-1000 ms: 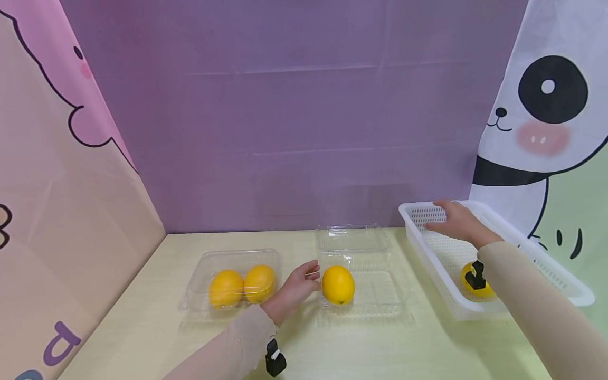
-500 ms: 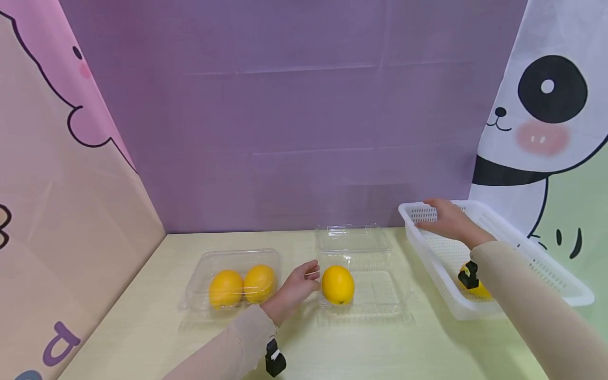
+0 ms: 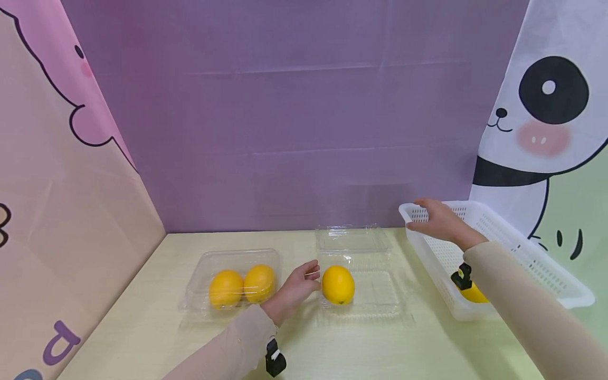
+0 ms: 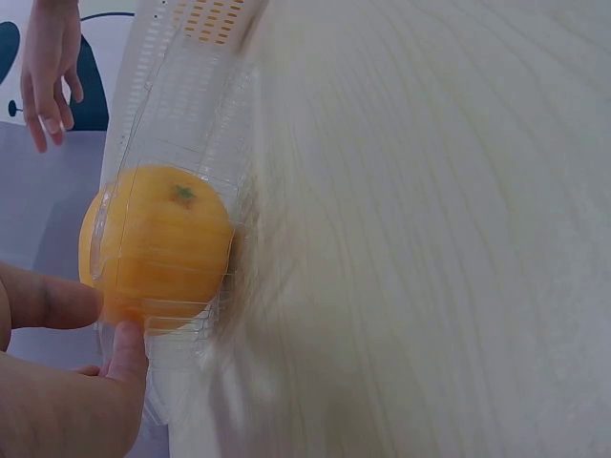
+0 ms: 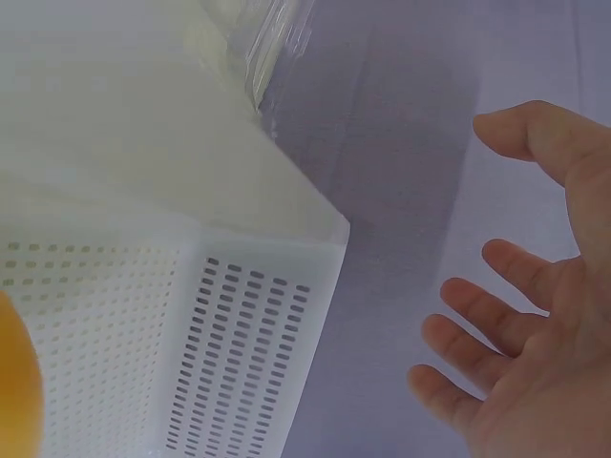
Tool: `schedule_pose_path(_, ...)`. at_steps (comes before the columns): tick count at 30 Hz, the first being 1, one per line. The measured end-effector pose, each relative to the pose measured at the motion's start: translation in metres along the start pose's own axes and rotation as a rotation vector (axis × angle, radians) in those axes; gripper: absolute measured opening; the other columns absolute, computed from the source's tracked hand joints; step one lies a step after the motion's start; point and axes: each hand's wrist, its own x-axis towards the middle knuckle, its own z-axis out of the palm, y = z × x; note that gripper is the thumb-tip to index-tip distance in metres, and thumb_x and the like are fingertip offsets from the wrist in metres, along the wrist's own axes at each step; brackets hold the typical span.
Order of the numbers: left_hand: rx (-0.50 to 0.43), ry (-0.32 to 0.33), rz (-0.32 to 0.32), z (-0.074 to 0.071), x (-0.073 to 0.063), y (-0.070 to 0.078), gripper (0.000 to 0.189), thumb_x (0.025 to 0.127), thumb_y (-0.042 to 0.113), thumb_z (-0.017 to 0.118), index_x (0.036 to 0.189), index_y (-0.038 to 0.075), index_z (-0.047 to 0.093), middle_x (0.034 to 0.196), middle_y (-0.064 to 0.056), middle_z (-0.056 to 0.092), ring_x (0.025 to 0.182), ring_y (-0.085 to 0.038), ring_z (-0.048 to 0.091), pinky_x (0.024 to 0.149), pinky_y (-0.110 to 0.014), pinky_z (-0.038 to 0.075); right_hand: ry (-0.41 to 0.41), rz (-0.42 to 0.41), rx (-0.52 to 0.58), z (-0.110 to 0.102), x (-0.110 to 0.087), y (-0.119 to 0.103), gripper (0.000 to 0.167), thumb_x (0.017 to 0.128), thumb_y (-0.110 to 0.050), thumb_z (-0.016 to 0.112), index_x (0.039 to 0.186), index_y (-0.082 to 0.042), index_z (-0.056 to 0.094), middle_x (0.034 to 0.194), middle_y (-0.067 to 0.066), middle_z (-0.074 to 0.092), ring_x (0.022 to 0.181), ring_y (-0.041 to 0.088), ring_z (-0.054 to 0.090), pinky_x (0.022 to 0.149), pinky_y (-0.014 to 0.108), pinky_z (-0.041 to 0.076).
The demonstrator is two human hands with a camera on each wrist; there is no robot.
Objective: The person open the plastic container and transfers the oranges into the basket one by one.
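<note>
In the head view, a clear plastic clamshell container [image 3: 372, 287] lies with its lid [image 3: 353, 240] folded back. One orange [image 3: 338, 285] sits at its left end. My left hand [image 3: 295, 291] is at that end, and its thumb and forefinger pinch the edge beside the orange, as the left wrist view shows. The right hand [image 3: 442, 224] hovers over the far left end of a white perforated basket [image 3: 429, 272], fingers apart and holding nothing. Another orange [image 3: 475, 293], partly hidden by the right wrist, lies in the basket's near end.
A closed clear container [image 3: 204, 264] with two oranges [image 3: 242, 287] stands left of my left hand. A purple cloth backdrop [image 3: 285, 132] rises behind the table [image 3: 361, 348]. Printed cloths flank both sides, with a panda [image 3: 546, 132] on the right.
My right hand has drifted left across the basket, towards its far left rim. The left hand, both containers and the orange in the open one have stayed put.
</note>
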Motion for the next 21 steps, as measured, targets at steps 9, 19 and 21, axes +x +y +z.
schedule_pose_path(9,-0.004,-0.001,-0.016,0.0,0.001,-0.001,0.067,0.09,-0.005,0.059,0.152,-0.006,0.032,0.151,-0.023,0.04,0.138,-0.04,0.041,0.111,-0.051,0.037,0.002,-0.025,0.0,0.004,0.0,-0.012,0.07,0.094,-0.027,0.068,0.144,0.012,0.039,0.145,0.035,0.04,0.132,0.053,0.037,0.108,0.067,0.031)
schedule_pose_path(19,-0.001,-0.004,-0.012,0.0,0.001,0.0,0.067,0.09,-0.006,0.058,0.152,-0.007,0.032,0.151,-0.024,0.039,0.138,-0.04,0.04,0.112,-0.051,0.037,-0.006,-0.059,0.021,0.008,0.002,-0.02,0.07,0.094,-0.026,0.069,0.145,0.012,0.039,0.146,0.034,0.04,0.134,0.051,0.037,0.108,0.065,0.032)
schedule_pose_path(21,0.0,-0.005,-0.01,0.0,0.0,0.001,0.067,0.09,-0.006,0.058,0.152,-0.007,0.032,0.151,-0.024,0.039,0.138,-0.04,0.04,0.112,-0.051,0.037,-0.007,-0.067,0.027,0.009,0.002,-0.021,0.07,0.094,-0.025,0.069,0.145,0.013,0.038,0.146,0.034,0.04,0.133,0.051,0.038,0.108,0.065,0.033)
